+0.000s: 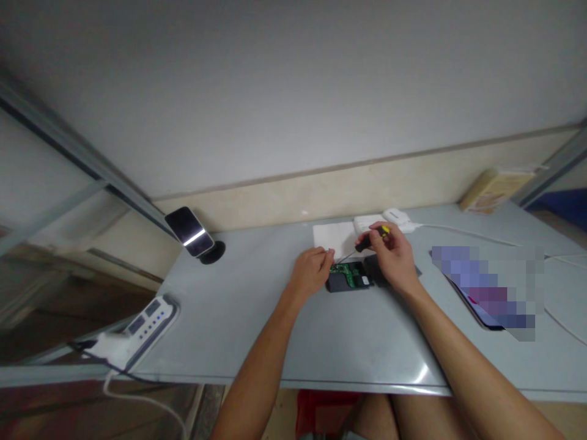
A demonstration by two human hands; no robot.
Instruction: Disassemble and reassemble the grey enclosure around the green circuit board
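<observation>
A small black device (342,282) lies open on the grey table (257,318), with its green circuit board (352,273) showing. My right hand (393,256) is closed round a screwdriver (370,241) with a black and yellow handle, whose thin shaft slants down to the left toward the board. My left hand (312,271) rests at the device's left edge, its fingers curled together in a pinch near the shaft's tip. What the pinch holds is too small to make out.
A white sheet (332,235) and a white adapter (398,217) with a cable lie behind the device. A phone on a stand (190,232) stands at the left, a power strip (147,321) at the front left corner. A dark phone (481,305) lies at the right, a yellowish box (493,189) far right.
</observation>
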